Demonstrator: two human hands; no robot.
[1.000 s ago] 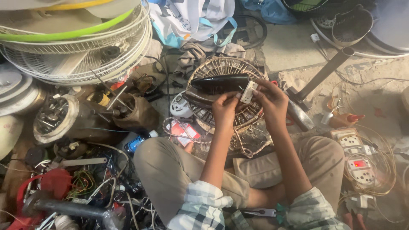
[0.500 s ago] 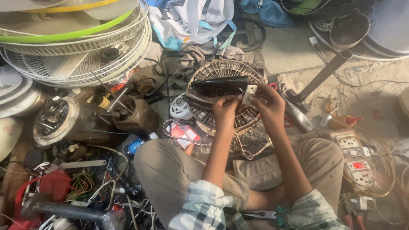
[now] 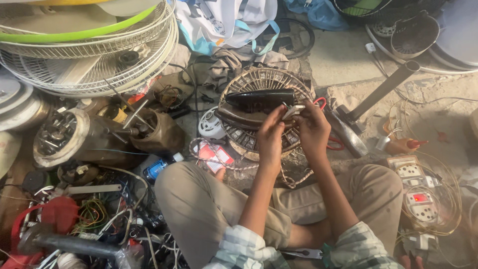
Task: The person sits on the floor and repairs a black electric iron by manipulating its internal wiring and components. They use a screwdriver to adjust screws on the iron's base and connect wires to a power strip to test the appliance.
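A small white plastic connector piece (image 3: pixel 293 110) sat pinched between both hands, just in front of a black glossy iron-shaped housing (image 3: pixel 259 99) lying on a round brown wire fan grille (image 3: pixel 249 79). The left hand (image 3: pixel 271 134) and right hand (image 3: pixel 312 130) were raised with fingers curled tight on the piece, forearms angled up from crossed khaki-trousered legs (image 3: pixel 199 209). Dusty concrete floor (image 3: pixel 343 65) was cluttered: white fan guards (image 3: pixel 89 55), motors (image 3: pixel 64 137), tangled wires (image 3: pixel 94 214), socket boards (image 3: pixel 416 192).

both hands (image 3: pixel 294 130) grip white part (image 3: pixel 293 110) nr iron (image 3: pixel 259 101).
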